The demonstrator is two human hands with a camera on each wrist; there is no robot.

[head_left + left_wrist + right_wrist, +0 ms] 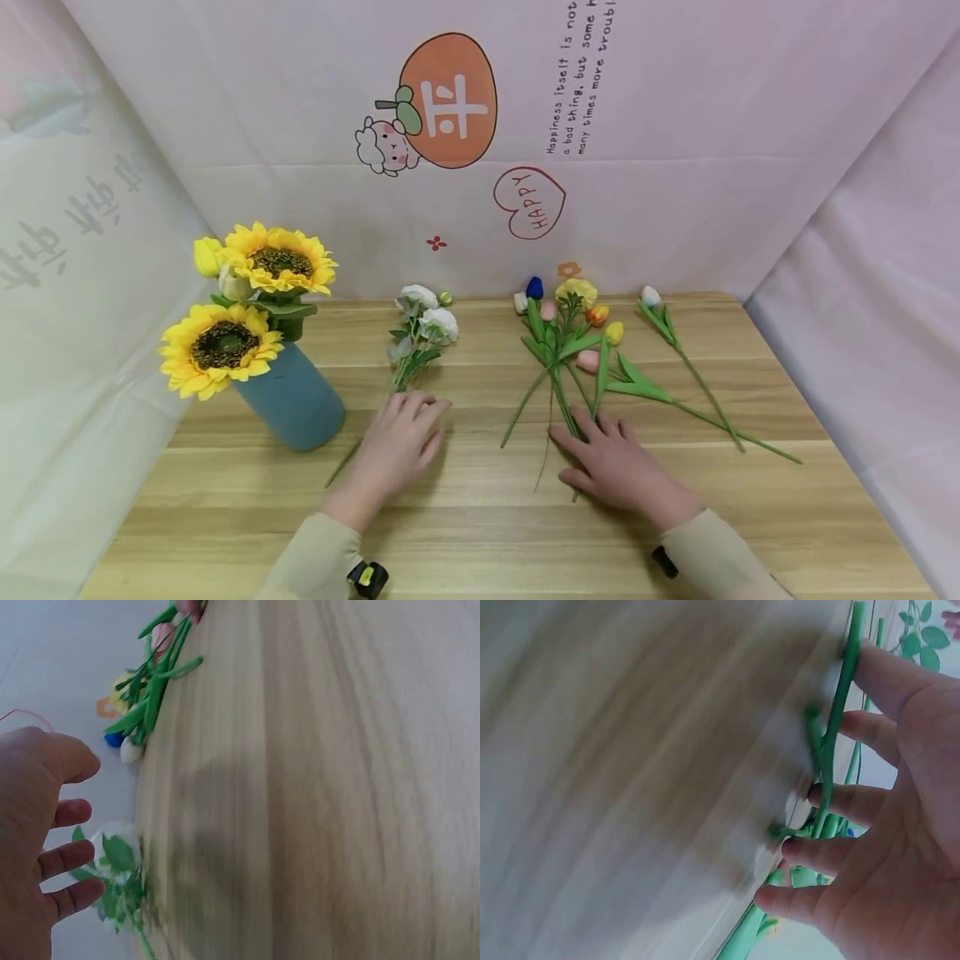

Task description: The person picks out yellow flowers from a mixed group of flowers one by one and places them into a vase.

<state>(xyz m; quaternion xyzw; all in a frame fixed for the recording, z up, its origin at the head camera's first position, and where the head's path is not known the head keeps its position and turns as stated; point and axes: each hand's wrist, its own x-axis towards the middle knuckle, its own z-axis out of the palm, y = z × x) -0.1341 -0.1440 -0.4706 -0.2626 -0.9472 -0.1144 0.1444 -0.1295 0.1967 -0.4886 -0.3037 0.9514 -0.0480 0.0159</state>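
My left hand [397,446] is over the stems of the white artificial flowers [438,323]. In the left wrist view its fingers [67,859] are apart and loosely bent, with nothing between them and the thumb. On the right, my right hand [618,467] is at the lower stems of a mixed bunch of artificial tulips [551,337], which has blue, white, pink, orange and yellow heads. The right wrist view shows its fingers [851,804] spread, and a green stem [827,761] runs across the fingertips without being gripped.
A blue vase [296,400] holding sunflowers [225,343] and yellow and pale tulips stands at the left. Two single tulips, one pink [588,360] and one white-blue [651,297], lie right of the bunch. A printed cloth [675,208] hangs behind the wooden table [480,533].
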